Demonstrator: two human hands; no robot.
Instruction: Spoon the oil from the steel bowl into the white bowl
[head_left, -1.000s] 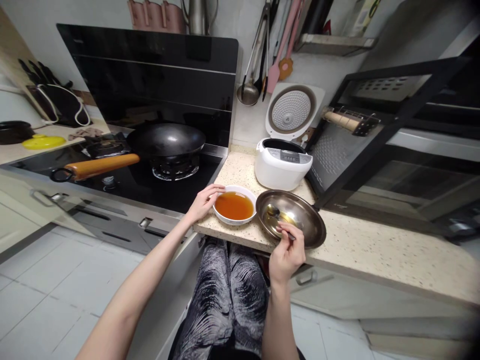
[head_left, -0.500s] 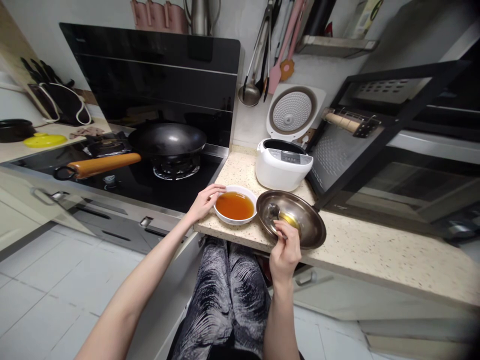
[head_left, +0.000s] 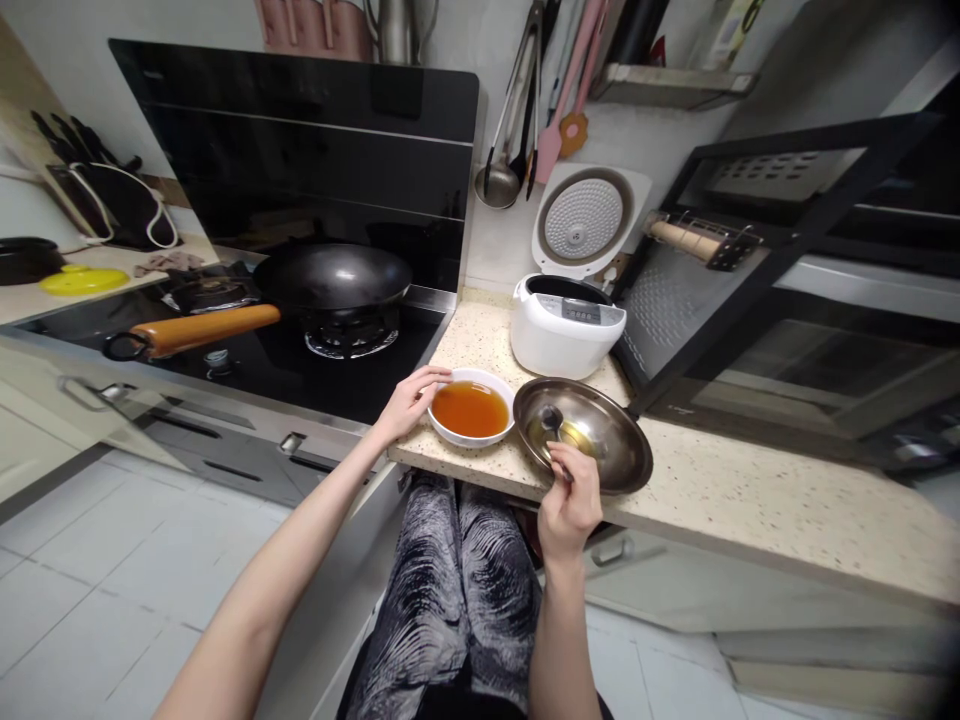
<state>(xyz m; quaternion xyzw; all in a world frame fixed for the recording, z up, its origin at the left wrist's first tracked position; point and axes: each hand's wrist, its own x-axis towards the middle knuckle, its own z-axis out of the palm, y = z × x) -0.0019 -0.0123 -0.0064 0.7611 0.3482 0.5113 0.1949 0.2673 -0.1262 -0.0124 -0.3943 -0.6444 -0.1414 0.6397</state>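
The left hand (head_left: 409, 405), grip unclear, touches a white bowl (head_left: 471, 442) of glossy amber liquid (head_left: 470, 411) on the counter (head_left: 750, 495); the right hand (head_left: 570, 498) pinches a spoon (head_left: 552, 416) in the metal basin (head_left: 626, 450) at right.

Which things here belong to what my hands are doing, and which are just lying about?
In use:
white bowl of orange-brown liquid, left hand on its rim
spoon, in right hand
metal bowl the spoon reaches into

Lying about:
wok
open rice cooker
yellow lid
hanging ladle
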